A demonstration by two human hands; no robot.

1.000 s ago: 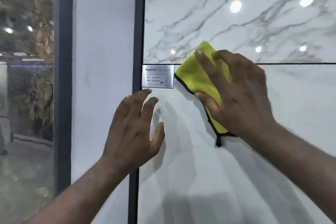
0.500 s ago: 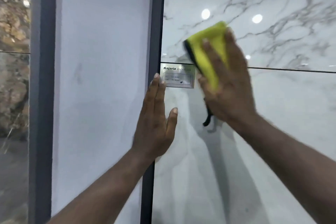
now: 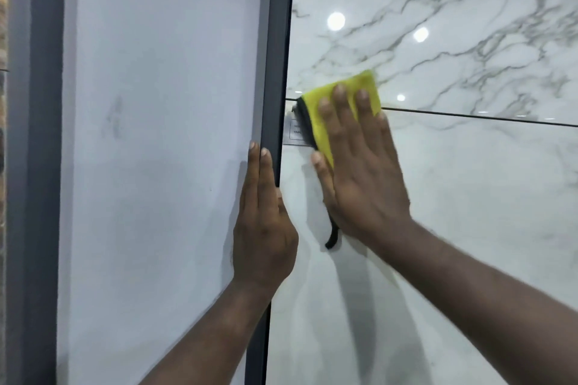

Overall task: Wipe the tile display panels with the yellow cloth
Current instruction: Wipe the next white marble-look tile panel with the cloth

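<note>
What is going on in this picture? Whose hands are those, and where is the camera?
There is no machine here, just a person cleaning. The camera sits on the person's head, so you see what they see: their own two arms reaching forward. In front of them is a tall display of shiny tiles. The marble tile panel has grey veins and bright round reflections. The right hand presses a yellow cloth flat against it with straight fingers, right where two tiles meet. The cloth partly covers a small metal label. The left hand lies flat along the dark frame, beside a plain pale panel, and holds nothing.
</note>
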